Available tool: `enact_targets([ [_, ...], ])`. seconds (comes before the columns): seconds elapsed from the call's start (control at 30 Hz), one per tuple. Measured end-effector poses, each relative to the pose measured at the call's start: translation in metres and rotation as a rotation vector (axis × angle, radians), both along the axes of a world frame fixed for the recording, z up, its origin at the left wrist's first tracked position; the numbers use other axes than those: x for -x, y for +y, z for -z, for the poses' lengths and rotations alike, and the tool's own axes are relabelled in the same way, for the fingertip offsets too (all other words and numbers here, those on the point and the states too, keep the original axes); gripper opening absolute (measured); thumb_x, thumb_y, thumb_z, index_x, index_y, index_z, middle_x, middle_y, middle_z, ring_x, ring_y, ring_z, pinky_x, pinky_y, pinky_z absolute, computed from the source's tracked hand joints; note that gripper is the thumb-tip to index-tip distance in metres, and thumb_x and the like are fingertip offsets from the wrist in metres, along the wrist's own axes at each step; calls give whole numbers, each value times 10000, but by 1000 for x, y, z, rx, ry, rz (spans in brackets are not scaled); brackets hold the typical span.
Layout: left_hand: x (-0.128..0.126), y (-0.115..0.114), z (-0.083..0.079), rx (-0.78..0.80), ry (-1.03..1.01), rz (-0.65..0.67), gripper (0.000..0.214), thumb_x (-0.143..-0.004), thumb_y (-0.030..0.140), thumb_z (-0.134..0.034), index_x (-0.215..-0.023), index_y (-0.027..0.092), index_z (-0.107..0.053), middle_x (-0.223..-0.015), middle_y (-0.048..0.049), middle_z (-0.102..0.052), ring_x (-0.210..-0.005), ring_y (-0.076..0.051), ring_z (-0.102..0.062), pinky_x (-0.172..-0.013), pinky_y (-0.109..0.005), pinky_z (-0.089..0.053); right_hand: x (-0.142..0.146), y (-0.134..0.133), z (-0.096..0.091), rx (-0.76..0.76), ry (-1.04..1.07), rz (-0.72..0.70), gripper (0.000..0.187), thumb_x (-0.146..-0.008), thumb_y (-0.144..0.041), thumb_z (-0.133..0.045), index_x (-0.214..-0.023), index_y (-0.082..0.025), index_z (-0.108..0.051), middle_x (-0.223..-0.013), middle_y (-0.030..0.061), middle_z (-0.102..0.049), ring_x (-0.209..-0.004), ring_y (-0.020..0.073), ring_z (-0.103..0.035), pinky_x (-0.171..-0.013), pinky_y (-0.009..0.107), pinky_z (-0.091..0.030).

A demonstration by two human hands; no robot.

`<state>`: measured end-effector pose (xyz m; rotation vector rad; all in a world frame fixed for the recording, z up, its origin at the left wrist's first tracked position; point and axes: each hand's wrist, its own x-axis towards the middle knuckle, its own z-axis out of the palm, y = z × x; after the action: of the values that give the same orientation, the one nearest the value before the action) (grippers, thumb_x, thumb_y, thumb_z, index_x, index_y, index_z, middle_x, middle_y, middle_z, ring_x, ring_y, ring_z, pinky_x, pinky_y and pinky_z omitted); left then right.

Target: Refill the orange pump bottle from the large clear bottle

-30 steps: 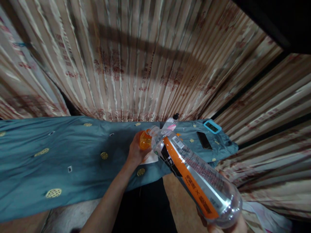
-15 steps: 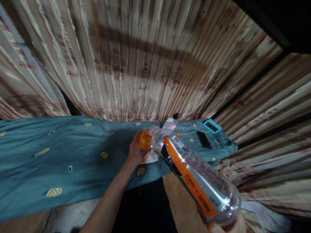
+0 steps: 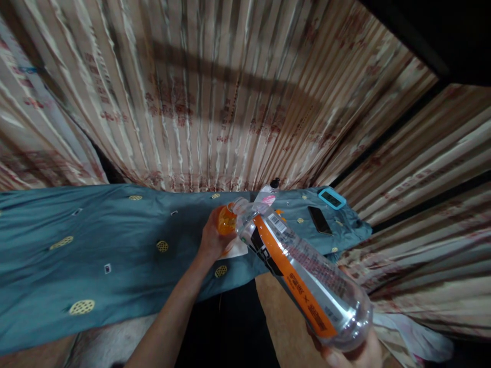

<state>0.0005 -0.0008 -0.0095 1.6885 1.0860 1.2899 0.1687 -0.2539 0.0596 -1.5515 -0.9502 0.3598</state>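
Head view, the only one: left hand (image 3: 212, 241) is curled tight round a small orange container (image 3: 225, 220), holding it just above a white paper sheet (image 3: 238, 249) on the teal cloth (image 3: 95, 240) that covers the tabletop. Right hand (image 3: 355, 353) is at the bottom edge and only partly in frame, its fingers wrapped under the base of a big clear bottle (image 3: 303, 268) with an orange label. The bottle is tipped well over, its mouth touching or just above the container's rim; I can't tell which. Judged step: a pour from bottle into container, mid-way. No stream is visible, and I can't tell whether the mouth is capped or how full the container is. Any further tilt calls for keeping the mouth over the opening and the left hand steady, since the container is small beside the bottle. Count: two hands, two bottles (the held one plus a small bottle (image 3: 267, 193) with a dark cap standing behind the container), one orange container, one paper sheet, one dark phone (image 3: 319, 220) lying flat, and one blue-cased device (image 3: 332, 198) beyond the phone at the cloth's far right. A striped curtain (image 3: 230, 102) hangs behind.
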Motion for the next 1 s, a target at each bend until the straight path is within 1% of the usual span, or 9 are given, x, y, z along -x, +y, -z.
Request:
enact_targets([
  [0.13, 0, 1, 2, 3, 11, -7, 605, -661, 227, -739, -1235, 217, -549, -1198, -76, -712, -1091, -268, -708, -999, -444, -564, -1, 0, 2, -2, -23, -6, 1103, -680, -761, -757, -1536, -167, -397, -1274, 161, -700, -1134, 403, -703, -849, 441, -620],
  [0.3, 0, 2, 3, -8, -7, -14, 595, -660, 242, -732, -1227, 208, -553, -1191, -85, -717, -1087, -275, -710, -997, -449, -566, -4, 2, 4, -8, -50, -30, 1114, -665, -788, -745, -1525, -170, -401, -1242, 162, -707, -1130, 396, -706, -865, 437, -618],
  [0.4, 1, 2, 1, -10, -4, -12, 597, -651, 245, -740, -1218, 217, -555, -1181, -73, -723, -1069, -267, -716, -979, -435, -574, -2, 4, 4, -14, -30, -29, 1129, -654, -794, -746, -1524, -166, -398, -1222, 165, -711, -1117, 401, -710, -868, 447, -617],
  [0.57, 1, 2, 1, 3, -8, -24, 603, -654, 259, -748, -1223, 213, -554, -1179, -77, -725, -1052, -264, -720, -968, -430, -578, 0, 4, 6, -19, 4, -27, 1127, -659, -802, -736, -1523, -164, -396, -1263, 176, -696, -1133, 400, -704, -870, 461, -618],
  [0.63, 0, 2, 2, 3, -15, -20, 607, -652, 261, -751, -1224, 209, -556, -1172, -80, -726, -1052, -269, -720, -967, -436, -579, -1, 3, 6, -12, 4, -24, 1121, -653, -787, -751, -1517, -159, -409, -1238, 175, -703, -1127, 400, -704, -860, 464, -618],
  [0.73, 1, 2, 3, 3, -23, -5, 608, -654, 256, -757, -1227, 212, -560, -1164, -77, -726, -1051, -272, -721, -962, -445, -582, -5, 2, 6, -23, 34, 5, 1103, -599, -737, -822, -1479, -171, -473, -1154, 161, -728, -1098, 407, -706, -836, 472, -615],
  [0.8, 1, 2, 2, 5, -27, -2, 607, -659, 246, -758, -1233, 209, -562, -1166, -78, -724, -1052, -273, -721, -962, -449, -582, -6, 1, 5, -27, 51, 14, 1104, -577, -719, -846, -1470, -175, -490, -1145, 164, -731, -1095, 415, -703, -826, 481, -614],
  [0.93, 0, 2, 1, 26, -17, -20, 614, -646, 208, -764, -1229, 213, -572, -1169, -71, -721, -1057, -271, -717, -968, -444, -577, -4, -1, 6, 12, 23, -11, 1128, -634, -747, -796, -1515, -148, -426, -1291, 195, -679, -1149, 405, -688, -819, 452, -617],
  [1.0, -1, 2, 2, 34, -20, -22, 628, -637, 196, -764, -1233, 214, -569, -1172, -72, -721, -1051, -269, -719, -962, -437, -578, -2, -1, 6, 13, 54, -9, 1108, -665, -735, -784, -1529, -152, -407, -1359, 199, -645, -1177, 397, -678, -817, 437, -618],
])
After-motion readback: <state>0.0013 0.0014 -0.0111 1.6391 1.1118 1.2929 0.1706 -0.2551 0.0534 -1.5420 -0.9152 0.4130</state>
